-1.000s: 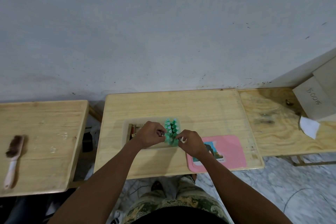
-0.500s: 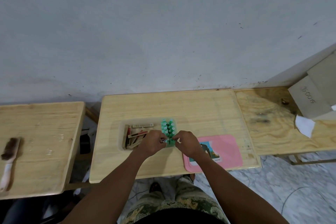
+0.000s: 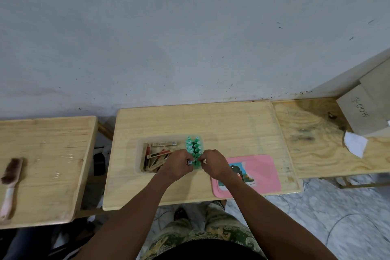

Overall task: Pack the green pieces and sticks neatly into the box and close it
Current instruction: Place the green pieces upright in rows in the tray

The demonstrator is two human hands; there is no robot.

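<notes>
The left grip (image 3: 179,164) and right grip (image 3: 213,163) are both pinching, fingers curled, the near end of the knobbed green plastic pieces (image 3: 194,148), which are sitting in the right side of the clear plastic box (image 3: 138,154) on the pale wooden counter (image 3: 211,120). Jumbled brown wooden sticks (image 3: 157,155) are filling its left side, with the flat pink lid (image 3: 261,171) lying alongside.

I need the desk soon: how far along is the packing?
Done: sticks lie in the box, with rows of green pieces beside them. In hand: left hand and right hand pinch pieces at the rows' near end. To do: seating those, then fitting the pink lid, lying on the table beside the box.
</notes>
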